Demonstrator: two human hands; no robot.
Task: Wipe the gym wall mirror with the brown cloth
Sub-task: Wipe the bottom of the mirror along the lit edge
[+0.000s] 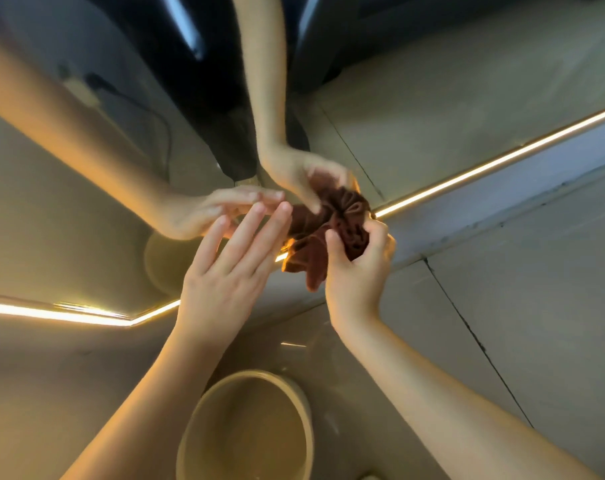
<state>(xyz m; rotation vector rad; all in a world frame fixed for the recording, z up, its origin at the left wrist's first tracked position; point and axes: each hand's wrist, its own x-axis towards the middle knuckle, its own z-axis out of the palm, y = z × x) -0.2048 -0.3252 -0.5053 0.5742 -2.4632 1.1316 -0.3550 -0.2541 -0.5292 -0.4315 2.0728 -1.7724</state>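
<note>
Right hand [358,271] grips brown cloth [309,259] — bunched, no clear long axis — at lit edge of mirror [69,220]; left hand [225,275] released.

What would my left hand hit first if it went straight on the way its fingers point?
Probably the mirror, just beside the brown cloth; depth is hard to judge.

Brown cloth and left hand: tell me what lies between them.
Nothing. In the head view the left hand ends its straight fingertips right beside the brown cloth bunched in the right hand; only mirror glass shows behind that narrow stretch.
</note>
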